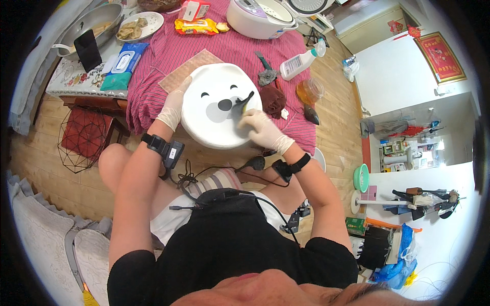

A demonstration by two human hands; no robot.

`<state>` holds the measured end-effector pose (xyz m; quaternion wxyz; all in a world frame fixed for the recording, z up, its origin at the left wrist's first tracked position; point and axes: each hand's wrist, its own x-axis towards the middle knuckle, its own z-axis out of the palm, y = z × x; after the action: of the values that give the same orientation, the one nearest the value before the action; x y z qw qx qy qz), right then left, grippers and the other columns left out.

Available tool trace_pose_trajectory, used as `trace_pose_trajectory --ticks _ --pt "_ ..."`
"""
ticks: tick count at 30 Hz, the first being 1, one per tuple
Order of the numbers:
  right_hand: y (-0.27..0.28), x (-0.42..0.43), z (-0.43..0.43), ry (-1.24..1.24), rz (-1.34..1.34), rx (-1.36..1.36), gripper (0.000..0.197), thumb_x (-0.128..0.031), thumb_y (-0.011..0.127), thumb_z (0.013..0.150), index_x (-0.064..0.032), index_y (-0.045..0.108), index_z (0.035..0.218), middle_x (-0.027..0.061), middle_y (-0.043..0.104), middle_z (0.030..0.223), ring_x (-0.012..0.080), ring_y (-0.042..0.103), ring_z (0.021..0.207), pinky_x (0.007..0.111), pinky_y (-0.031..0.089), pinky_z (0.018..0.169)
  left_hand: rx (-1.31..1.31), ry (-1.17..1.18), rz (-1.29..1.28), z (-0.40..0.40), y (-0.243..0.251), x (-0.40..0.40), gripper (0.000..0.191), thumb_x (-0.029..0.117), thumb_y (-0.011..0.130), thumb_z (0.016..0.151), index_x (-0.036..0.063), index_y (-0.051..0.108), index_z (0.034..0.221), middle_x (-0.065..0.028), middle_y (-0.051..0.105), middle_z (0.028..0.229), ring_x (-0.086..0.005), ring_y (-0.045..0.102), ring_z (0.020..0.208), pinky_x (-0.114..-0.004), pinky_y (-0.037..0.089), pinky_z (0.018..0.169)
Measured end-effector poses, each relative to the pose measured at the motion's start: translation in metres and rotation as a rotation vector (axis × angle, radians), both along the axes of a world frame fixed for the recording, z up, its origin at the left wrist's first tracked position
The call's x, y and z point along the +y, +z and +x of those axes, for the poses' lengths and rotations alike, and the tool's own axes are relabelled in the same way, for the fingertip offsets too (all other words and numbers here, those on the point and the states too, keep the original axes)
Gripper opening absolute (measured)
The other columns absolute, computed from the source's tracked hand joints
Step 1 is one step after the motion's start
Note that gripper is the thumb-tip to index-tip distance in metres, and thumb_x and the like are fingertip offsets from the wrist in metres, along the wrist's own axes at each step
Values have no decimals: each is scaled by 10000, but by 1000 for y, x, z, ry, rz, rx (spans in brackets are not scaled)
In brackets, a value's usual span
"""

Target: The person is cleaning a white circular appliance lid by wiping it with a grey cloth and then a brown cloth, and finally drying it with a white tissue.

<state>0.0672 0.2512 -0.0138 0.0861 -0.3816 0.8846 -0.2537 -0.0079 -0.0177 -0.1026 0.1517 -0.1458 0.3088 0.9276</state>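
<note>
Before me, a white rounded plastic piece (214, 132) with a cartoon bear face is propped at the table's near edge. My left hand (174, 103), in a thin pale glove, grips its left rim, with some fingers hidden behind it. My gloved right hand (264, 132) is over the lower right of the face, blurred. From its fingers a slim black tool (245, 100), possibly a small brush, with a yellowish part, reaches to the right cheek. Whether its tip touches the surface I cannot tell. A brown cloth (272, 101) lies just right of the white piece.
On the pink striped tablecloth (153, 103) are a spray bottle (298, 65), a steel-wool pad (268, 77), a green-handled scraper (262, 59), a jar of amber liquid (309, 91) and a rice cooker (256, 19). A wipes pack (124, 67) and phone (88, 50) are left. A cable (214, 167) crosses my lap.
</note>
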Motion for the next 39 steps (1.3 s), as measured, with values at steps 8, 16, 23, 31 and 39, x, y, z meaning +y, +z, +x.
trace_pose_trajectory --ticks 8,16,23,31,39 --pt "-19 -60 -41 85 97 389 515 -203 597 868 -145 517 1374 158 474 1414 374 432 1292 456 346 1086 53 -31 50 -5 -11 -1 426 332 619 958 -19 635 1199 -153 701 1100 -241 703 892 -352 577 792" --pt "-26 38 -64 -273 155 330 501 -158 540 924 -78 469 1414 222 383 1487 404 358 1379 442 323 1136 12 15 -4 1 -1 1 440 340 636 949 -26 636 1192 -151 705 1084 -233 707 868 -348 588 753" --pt "-38 32 34 -354 55 309 485 -110 540 904 -28 496 1381 270 401 1459 427 381 1352 481 278 1148 -6 10 55 -4 -7 0 446 332 652 940 -40 636 1185 -159 704 1085 -238 709 871 -348 592 758" --pt "-19 -67 61 -126 -49 199 492 -144 515 916 -39 474 1395 230 429 1457 400 407 1347 465 304 1138 49 -26 49 -1 -5 -2 467 329 623 959 -35 592 1250 -167 676 1167 -251 690 964 -374 572 838" --pt "-11 -47 49 46 53 256 538 -157 600 860 -72 497 1380 191 452 1448 374 430 1331 460 320 1134 39 -53 53 5 1 -3 476 355 584 976 -21 585 1269 -167 666 1197 -265 675 1012 -383 552 891"
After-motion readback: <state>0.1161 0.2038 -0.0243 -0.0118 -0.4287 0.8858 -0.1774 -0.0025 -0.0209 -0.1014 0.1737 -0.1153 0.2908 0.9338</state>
